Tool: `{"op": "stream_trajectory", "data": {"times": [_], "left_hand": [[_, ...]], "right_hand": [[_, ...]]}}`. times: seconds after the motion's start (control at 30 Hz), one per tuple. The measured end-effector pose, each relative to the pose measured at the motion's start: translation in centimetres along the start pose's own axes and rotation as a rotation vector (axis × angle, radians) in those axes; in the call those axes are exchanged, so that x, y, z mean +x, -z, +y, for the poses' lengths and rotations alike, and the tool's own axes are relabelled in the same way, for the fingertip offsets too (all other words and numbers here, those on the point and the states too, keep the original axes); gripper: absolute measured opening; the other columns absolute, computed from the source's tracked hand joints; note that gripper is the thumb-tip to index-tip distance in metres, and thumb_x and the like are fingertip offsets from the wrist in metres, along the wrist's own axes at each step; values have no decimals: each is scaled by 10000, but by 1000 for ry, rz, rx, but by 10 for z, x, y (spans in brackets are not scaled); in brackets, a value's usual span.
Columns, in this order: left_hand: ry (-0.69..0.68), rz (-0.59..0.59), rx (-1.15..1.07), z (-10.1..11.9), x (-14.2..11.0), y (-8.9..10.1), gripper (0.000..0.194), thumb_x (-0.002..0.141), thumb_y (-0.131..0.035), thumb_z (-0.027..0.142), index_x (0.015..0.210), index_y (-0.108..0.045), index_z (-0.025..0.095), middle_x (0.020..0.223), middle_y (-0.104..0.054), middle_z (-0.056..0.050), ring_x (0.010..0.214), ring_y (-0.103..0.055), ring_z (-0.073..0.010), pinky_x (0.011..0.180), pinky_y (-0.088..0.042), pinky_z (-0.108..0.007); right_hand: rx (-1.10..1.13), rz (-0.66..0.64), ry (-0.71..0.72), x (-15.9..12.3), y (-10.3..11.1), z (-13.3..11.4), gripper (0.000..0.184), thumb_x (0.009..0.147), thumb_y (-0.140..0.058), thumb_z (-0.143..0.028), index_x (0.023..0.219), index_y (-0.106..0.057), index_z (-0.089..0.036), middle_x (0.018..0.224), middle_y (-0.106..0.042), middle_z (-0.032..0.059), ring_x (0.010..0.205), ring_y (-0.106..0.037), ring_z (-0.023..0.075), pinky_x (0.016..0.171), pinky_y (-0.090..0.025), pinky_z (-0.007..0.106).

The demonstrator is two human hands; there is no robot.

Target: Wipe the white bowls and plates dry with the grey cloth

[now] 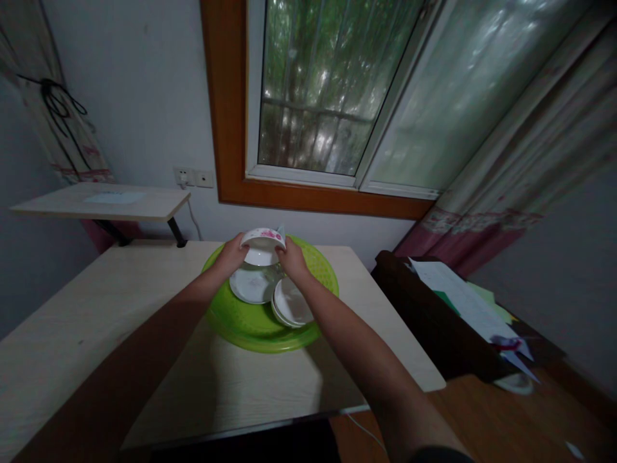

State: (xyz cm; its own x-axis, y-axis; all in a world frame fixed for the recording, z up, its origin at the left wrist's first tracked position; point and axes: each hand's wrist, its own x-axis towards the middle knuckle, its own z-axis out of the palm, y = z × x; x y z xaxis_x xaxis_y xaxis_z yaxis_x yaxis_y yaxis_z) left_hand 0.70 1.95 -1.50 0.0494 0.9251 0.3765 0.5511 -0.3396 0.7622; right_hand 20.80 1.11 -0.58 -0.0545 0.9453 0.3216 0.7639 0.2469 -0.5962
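Both hands grip a white bowl [263, 249] with pink flowers on its side, tilted so that its inside faces me. My left hand [232, 256] is closed on its left rim, and my right hand [292, 258] is closed on the right. Below the bowl is a white plate [253, 287] in a round green plastic basket [255, 337]. A small stack of white bowls [292, 303] leans in the basket, partly behind my right forearm. Something pale and pointed shows just behind the held bowl; I cannot make out what it is.
The basket stands on a pale wooden table [178, 379]. A raised shelf [101, 202] on black legs is at the back left, near wall sockets [193, 177]. Papers [457, 299] lie on a dark surface to the right. Behind is a window [318, 90].
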Motion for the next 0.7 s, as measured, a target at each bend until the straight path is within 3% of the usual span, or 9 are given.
{"op": "stream_trajectory", "data": {"times": [0.37,0.5,0.7], "left_hand": [[-68,-2,305,19,-11,5,392,821,-474,119,1181,-617,182,1114,-716,-142,1019,-665,-255,914,-483,-356],[-90,3,316,25,-13,6,403,825,-471,109,1190,-626,180,1144,-708,-150,1050,-655,-258,950,-473,-367],[-135,36,235,26,-12,6,540,780,-473,51,1289,-601,174,1302,-652,-137,1206,-594,-246,1088,-407,-384]], "right_hand": [[-422,-18,279,-22,19,-36,429,997,-348,-178,1418,-424,-206,1366,-577,173,1044,-656,262,878,-519,374],[-420,-24,186,-22,18,-38,386,973,-376,-152,1346,-469,-173,1222,-652,175,965,-680,267,852,-527,387],[-246,2,56,-12,10,-21,310,895,-447,-129,1184,-554,-155,1064,-712,141,920,-686,259,822,-518,335]]}}
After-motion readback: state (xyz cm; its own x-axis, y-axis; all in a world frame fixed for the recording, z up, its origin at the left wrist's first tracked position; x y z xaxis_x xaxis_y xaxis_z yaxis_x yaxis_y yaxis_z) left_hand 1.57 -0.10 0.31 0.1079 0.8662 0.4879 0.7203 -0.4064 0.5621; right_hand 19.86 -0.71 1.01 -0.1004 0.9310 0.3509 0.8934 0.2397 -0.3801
